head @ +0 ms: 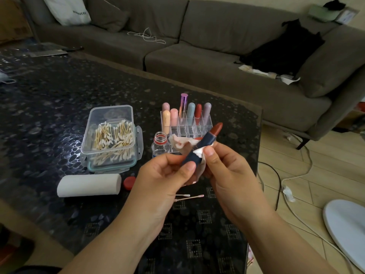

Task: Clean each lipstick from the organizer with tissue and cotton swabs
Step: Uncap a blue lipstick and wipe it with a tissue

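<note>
Holding: a navy cylindrical lipstick (199, 148), tilted, its brick-red bullet exposed, is pinched at the base by the left hand (167, 175).
Tissue: crumpled white tissue (198, 155) is pressed round the barrel by the right hand (227, 173).
Organizer: a clear acrylic organizer (197, 123) with pastel rounded tubes stands behind.
Swabs: wooden-stemmed cotton swabs (112, 139) are heaped in a transparent box.

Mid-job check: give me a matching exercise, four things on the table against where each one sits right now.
Things:
1. dark blue lipstick tube with extended red-brown stick
2. wooden cotton swabs
3. white tissue roll
4. small red bottle cap

Places:
A. lying in front of the swab box
B. inside the clear plastic box
C. held in both hands
D. beside the roll's right end

Pairs: 1-C, 2-B, 3-A, 4-D
</note>
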A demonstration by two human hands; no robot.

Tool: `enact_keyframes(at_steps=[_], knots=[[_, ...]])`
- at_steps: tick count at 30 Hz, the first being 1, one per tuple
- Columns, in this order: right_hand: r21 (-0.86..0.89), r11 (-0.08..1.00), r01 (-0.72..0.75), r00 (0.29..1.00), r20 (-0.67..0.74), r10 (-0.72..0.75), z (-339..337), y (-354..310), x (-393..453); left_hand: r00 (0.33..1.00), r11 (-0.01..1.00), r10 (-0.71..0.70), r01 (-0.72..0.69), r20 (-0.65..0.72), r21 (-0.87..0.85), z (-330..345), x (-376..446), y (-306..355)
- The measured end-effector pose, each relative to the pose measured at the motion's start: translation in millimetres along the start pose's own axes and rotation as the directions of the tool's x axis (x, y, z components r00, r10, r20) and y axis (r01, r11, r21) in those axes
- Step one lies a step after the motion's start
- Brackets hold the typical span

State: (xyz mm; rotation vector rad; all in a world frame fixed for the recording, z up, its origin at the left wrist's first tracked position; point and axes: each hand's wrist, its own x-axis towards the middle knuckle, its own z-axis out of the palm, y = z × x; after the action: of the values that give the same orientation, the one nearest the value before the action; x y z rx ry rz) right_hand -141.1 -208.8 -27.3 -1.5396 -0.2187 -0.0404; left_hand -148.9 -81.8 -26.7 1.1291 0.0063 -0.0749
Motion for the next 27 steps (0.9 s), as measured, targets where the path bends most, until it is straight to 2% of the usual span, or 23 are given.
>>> enact_keyframes(at_steps=[3, 8, 16, 18, 22, 24, 27], knots=[[-0.017, 1.0, -0.001, 1.0, 0.002, 0.001, 0.0, 0.2, 0.0, 1.0, 1.0, 0.012, -0.012, -0.013, -0.016, 1.8, -1.5, 1.0], [-0.019, 1.0, 0.006, 1.0, -0.005, -0.006, -2.8, -4.1, -0.7, 0.988, 0.99, -0.137, 0.135, 0.072, 0.033, -3.2, -2.1, -2.4], [-0.065, 0.998, -0.026, 1.0, -0.016, 0.025, 2.3, -0.4, -3.1, 0.995, 0.979, 0.1, -0.096, -0.014, 0.181, -2.3, -0.7, 1.1], [-0.055, 0.998, -0.021, 1.0, -0.018, 0.02, 1.7, -2.1, -3.2, 0.998, 0.986, 0.07, -0.07, 0.003, 0.154, -2.5, -1.0, 1.4], [-0.055, 0.998, -0.026, 1.0, -0.002, 0.026, -1.8, -6.3, -3.2, 0.99, 0.992, -0.107, 0.099, 0.094, 0.08, -6.6, 0.0, 0.1], [-0.081, 0.997, -0.015, 1.0, -0.012, 0.014, -1.1, -5.6, -3.4, 0.993, 0.992, -0.087, 0.079, 0.073, 0.103, -5.7, 0.2, -0.5], [-0.096, 0.995, -0.01, 1.0, -0.018, 0.008, 1.4, -3.0, -4.0, 1.0, 0.987, 0.015, -0.018, 0.019, 0.162, -5.7, 0.3, -0.2]])
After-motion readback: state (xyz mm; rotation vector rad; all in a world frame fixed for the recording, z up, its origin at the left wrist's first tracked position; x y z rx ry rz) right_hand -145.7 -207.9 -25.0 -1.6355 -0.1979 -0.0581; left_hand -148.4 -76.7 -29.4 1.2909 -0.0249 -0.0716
